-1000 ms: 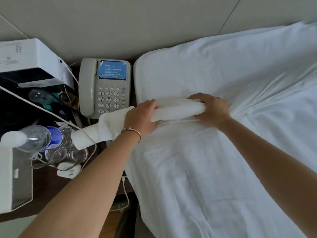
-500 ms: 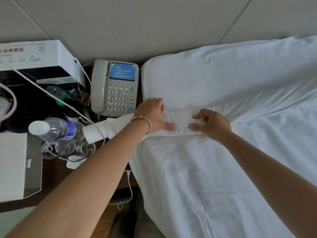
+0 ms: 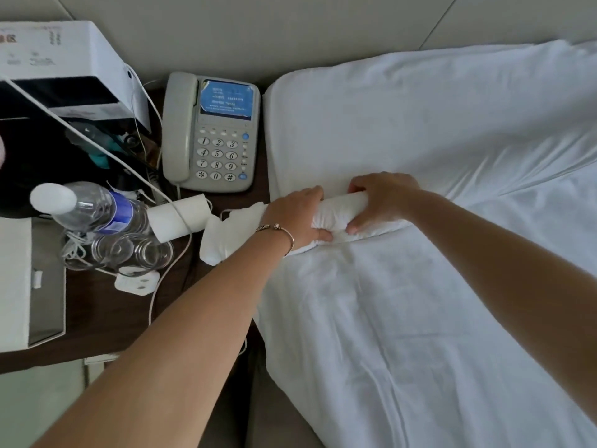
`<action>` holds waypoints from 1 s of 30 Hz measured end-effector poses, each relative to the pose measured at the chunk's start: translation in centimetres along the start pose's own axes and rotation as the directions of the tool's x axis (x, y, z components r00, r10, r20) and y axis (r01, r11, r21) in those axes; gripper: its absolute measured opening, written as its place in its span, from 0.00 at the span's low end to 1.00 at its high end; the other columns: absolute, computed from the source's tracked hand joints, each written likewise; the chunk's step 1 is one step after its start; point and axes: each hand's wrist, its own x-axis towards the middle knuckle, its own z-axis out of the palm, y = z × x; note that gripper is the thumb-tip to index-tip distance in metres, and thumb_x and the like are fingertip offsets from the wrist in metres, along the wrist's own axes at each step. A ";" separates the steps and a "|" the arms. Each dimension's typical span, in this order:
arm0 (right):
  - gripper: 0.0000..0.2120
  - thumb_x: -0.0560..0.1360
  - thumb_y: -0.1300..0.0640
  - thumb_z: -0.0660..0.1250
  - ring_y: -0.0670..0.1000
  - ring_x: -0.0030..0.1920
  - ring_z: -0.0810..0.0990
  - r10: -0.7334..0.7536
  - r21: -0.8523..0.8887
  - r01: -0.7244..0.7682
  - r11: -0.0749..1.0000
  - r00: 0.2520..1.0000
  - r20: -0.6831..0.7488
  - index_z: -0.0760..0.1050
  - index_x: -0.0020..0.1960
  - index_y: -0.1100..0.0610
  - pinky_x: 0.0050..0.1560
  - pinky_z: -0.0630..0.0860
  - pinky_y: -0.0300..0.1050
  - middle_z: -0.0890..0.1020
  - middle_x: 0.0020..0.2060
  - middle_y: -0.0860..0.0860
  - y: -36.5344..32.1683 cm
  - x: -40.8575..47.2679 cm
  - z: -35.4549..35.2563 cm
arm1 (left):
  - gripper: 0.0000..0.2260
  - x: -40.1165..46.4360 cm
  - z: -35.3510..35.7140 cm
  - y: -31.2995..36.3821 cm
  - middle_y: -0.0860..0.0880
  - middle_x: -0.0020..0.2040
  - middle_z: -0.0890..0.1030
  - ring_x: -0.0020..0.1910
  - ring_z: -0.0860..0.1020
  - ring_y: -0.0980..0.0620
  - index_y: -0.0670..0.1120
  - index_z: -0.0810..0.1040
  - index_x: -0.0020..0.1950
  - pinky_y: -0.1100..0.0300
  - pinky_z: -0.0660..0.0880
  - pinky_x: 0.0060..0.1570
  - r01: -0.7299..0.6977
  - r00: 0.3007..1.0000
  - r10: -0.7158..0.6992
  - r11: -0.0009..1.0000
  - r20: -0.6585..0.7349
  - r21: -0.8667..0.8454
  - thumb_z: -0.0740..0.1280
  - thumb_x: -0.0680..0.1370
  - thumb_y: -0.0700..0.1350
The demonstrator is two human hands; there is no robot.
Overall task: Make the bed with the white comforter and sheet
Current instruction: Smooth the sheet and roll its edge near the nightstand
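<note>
At the near left corner of the bed, two hands work one rolled edge of the white comforter point(image 3: 339, 210). One left hand point(image 3: 295, 218), a bracelet point(image 3: 277, 231) on its wrist, curls its fingers round the roll, and one right hand point(image 3: 381, 202) grips it just beside, thumb underneath; the roll runs between them and its loose end hangs over the nightstand point(image 3: 106, 302). Beyond the roll lies one white sheet point(image 3: 403, 124) over the mattress, and the comforter spreads toward the camera. On the nightstand stand one telephone point(image 3: 210, 134), one water bottle point(image 3: 93, 208), one toilet paper roll point(image 3: 179, 218), two upturned glasses point(image 3: 129, 252) and one white box point(image 3: 64, 66).
</note>
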 end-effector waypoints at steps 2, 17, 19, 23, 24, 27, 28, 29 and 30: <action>0.31 0.57 0.33 0.76 0.51 0.50 0.77 0.053 0.021 -0.051 0.998 0.992 -0.116 0.73 0.56 0.41 0.47 0.66 0.44 0.80 0.49 0.43 -0.3 -1.3 1.8 | 0.27 -0.7 0.3 0.2 0.51 0.54 0.77 0.52 0.76 0.47 0.48 0.69 0.58 0.57 0.64 0.41 -0.048 0.997 0.050 0.998 -0.051 0.045 0.74 0.68 0.61; 0.37 0.67 0.27 0.46 0.55 0.61 0.73 0.143 0.333 0.002 0.943 0.900 -0.412 0.70 0.63 0.50 0.57 0.62 0.48 0.77 0.57 0.50 -0.6 -9.1 11.2 | 0.15 -7.0 1.6 1.0 0.56 0.34 0.73 0.38 0.74 0.52 0.51 0.69 0.37 0.60 0.65 0.35 0.034 0.995 -0.072 0.886 -0.065 -0.462 0.63 0.78 0.59; 0.34 0.69 0.30 0.44 0.55 0.62 0.72 0.169 0.360 -0.010 0.933 0.894 -0.414 0.71 0.63 0.48 0.57 0.61 0.48 0.77 0.57 0.50 -0.6 -9.1 11.7 | 0.17 -6.2 0.8 1.2 0.56 0.33 0.74 0.34 0.73 0.54 0.51 0.69 0.36 0.59 0.68 0.35 0.103 0.993 -0.116 0.908 -0.007 -0.405 0.69 0.72 0.62; 0.19 0.76 0.38 0.60 0.54 0.63 0.71 0.181 0.316 -0.057 0.947 0.908 -0.379 0.70 0.62 0.46 0.60 0.60 0.51 0.75 0.57 0.49 -0.7 -9.5 12.4 | 0.29 -4.5 -1.7 2.5 0.54 0.44 0.74 0.44 0.74 0.52 0.52 0.69 0.47 0.56 0.70 0.44 0.120 0.984 -0.103 0.986 0.143 -0.115 0.73 0.60 0.70; 0.17 0.76 0.40 0.61 0.55 0.63 0.71 0.176 0.297 -0.062 0.953 0.910 -0.375 0.70 0.62 0.45 0.60 0.60 0.51 0.74 0.56 0.49 -0.8 -9.7 12.7 | 0.34 -4.1 -1.6 2.7 0.53 0.50 0.74 0.49 0.74 0.51 0.52 0.70 0.54 0.55 0.71 0.49 0.119 0.976 -0.099 0.989 0.193 -0.090 0.74 0.58 0.71; 0.17 0.76 0.39 0.61 0.56 0.62 0.71 0.140 0.191 -0.070 0.979 0.912 -0.386 0.69 0.62 0.45 0.58 0.63 0.52 0.73 0.56 0.50 -1.4 -10.6 13.3 | 0.45 -3.8 -0.1 2.9 0.51 0.63 0.71 0.60 0.72 0.50 0.54 0.69 0.66 0.51 0.72 0.61 0.163 0.930 -0.124 0.983 0.346 -0.085 0.75 0.55 0.71; 0.17 0.76 0.39 0.61 0.56 0.61 0.71 0.116 0.149 -0.062 0.987 0.912 -0.392 0.69 0.62 0.45 0.58 0.64 0.52 0.73 0.56 0.50 -1.5 -10.8 13.2 | 0.46 -3.9 0.4 2.9 0.51 0.64 0.70 0.61 0.72 0.49 0.54 0.68 0.68 0.51 0.72 0.61 0.171 0.916 -0.131 0.983 0.380 -0.073 0.75 0.55 0.71; 0.18 0.76 0.38 0.61 0.55 0.61 0.71 0.082 0.114 -0.040 0.993 0.920 -0.384 0.69 0.61 0.44 0.58 0.65 0.52 0.73 0.56 0.50 -1.5 -10.9 12.9 | 0.46 -4.0 0.9 2.9 0.51 0.65 0.71 0.61 0.72 0.49 0.53 0.67 0.69 0.52 0.72 0.60 0.173 0.907 -0.138 0.984 0.397 -0.052 0.74 0.57 0.71; 0.18 0.75 0.36 0.62 0.54 0.61 0.72 0.034 0.085 -0.004 0.996 0.933 -0.358 0.69 0.60 0.44 0.57 0.66 0.52 0.73 0.56 0.49 -1.2 -10.8 12.5 | 0.46 -4.2 1.2 2.9 0.51 0.64 0.71 0.59 0.73 0.49 0.52 0.67 0.70 0.53 0.73 0.57 0.167 0.907 -0.143 0.986 0.397 -0.027 0.73 0.58 0.72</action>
